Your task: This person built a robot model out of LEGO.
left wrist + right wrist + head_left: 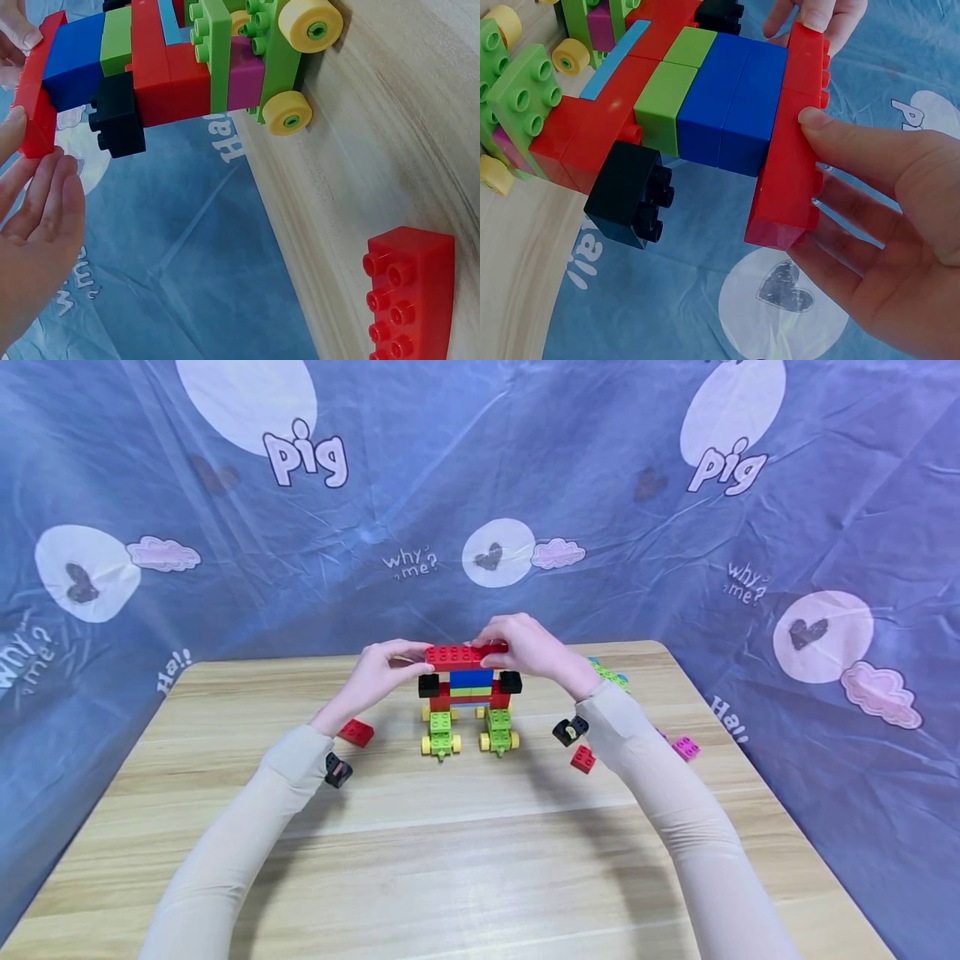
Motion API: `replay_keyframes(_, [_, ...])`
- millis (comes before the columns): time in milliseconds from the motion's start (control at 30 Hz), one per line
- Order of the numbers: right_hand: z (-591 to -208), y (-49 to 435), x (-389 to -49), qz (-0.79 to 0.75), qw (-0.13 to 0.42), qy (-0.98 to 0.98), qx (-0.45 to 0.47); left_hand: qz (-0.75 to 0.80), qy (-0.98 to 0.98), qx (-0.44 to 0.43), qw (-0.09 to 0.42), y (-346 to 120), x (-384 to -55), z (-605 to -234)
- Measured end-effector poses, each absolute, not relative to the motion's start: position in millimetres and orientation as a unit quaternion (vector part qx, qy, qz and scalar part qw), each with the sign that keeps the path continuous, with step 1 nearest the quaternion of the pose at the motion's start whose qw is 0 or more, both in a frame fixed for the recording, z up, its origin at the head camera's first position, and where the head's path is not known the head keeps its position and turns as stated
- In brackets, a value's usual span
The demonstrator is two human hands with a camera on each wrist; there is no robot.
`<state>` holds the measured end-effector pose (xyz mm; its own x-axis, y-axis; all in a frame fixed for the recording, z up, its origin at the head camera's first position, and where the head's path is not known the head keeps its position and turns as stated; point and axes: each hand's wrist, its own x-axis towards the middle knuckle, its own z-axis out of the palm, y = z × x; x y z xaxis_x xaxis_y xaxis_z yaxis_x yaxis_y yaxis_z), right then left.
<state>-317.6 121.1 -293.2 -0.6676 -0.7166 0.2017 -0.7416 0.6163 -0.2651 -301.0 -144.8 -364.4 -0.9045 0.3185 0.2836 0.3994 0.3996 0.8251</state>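
Observation:
A brick-built model [471,681] stands on the table on green wheeled bases [441,739] with yellow wheels. Blue bricks [731,97] and a lime green layer [667,105] sit above its red lower bricks [172,94], and a black brick [626,191] juts out on each side. Across the top lies a row of red bricks [450,657]. My left hand [382,670] pinches the left end of that row between thumb and fingers. At the other end, my right hand [525,645] grips the red row, its thumb on the near face and fingers behind.
Left of the model lie a red brick [356,732] and a black piece [338,771]. To the right are black pieces [570,730], a small red brick [582,758], a magenta brick [686,748] and a green piece [611,675]. A blue printed cloth [420,460] hangs behind the table.

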Motion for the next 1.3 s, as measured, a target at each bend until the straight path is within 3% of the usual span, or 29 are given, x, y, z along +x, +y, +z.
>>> replay_keyframes(433, [-301,130,-317,0.196,0.014,-0.901,0.387,-0.505,-0.835,-0.216,0.029,-145,-301,-368])
replay_keyframes(700, [-306,145,-315,0.216,0.036,-0.890,0.400,-0.501,-0.837,-0.219,0.032,-143,-299,-367])
replay_keyframes(1300, [-319,169,-312,0.292,0.053,-0.895,0.333,-0.499,-0.840,-0.210,0.027,-147,-300,-365])
